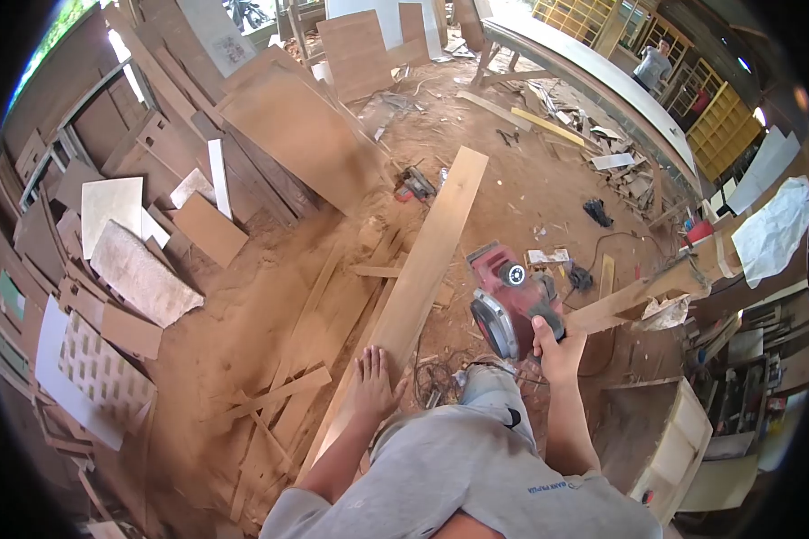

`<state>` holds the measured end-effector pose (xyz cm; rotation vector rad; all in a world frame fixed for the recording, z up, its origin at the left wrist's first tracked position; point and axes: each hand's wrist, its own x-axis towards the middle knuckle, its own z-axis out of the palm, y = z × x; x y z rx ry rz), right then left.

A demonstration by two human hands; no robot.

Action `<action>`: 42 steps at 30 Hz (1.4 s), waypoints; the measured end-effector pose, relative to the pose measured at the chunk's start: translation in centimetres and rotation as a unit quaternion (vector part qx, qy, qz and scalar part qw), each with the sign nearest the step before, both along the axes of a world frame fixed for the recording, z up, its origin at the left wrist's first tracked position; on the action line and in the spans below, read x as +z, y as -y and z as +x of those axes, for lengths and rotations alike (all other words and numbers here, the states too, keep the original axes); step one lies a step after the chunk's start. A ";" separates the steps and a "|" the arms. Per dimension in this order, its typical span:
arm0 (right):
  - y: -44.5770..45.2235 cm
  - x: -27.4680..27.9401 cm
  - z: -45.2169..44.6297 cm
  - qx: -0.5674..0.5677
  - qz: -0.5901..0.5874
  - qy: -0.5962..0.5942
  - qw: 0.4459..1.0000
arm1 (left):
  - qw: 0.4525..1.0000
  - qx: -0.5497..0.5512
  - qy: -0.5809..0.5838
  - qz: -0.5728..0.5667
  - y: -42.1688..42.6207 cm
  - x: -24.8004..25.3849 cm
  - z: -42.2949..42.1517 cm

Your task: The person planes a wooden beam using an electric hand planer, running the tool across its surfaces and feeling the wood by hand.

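Observation:
A long light wooden board (427, 256) runs from my body up and away to the right. My left hand (371, 386) lies flat on its near part, fingers stretched out. My right hand (557, 349) is wrapped round the rear handle of a red and black power tool (512, 292), with a round grey guard on its lower left side. The tool is held up to the right of the board, apart from it.
Wood scraps (283, 395) lie left of the board on dusty ground. Panels (288, 126) lean at the upper left. Another power tool (415, 184) sits beyond. A long table (602, 81) stands upper right, a person (653, 65) behind it. An open box (683, 431) is lower right.

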<state>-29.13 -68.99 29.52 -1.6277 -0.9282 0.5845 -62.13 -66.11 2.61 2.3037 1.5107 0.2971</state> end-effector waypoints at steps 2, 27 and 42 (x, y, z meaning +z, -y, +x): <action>-2.1 -0.5 1.5 0.004 -0.002 -0.009 1.000 | 1.000 -0.002 0.002 -0.004 -2.0 0.1 1.5; -42.5 -0.2 46.5 0.125 -0.092 0.126 0.980 | 0.985 0.159 -0.046 0.041 -53.9 4.3 46.4; -78.9 -9.8 50.0 0.372 -0.233 0.193 0.878 | 0.969 0.236 -0.028 -0.072 -59.2 7.9 48.8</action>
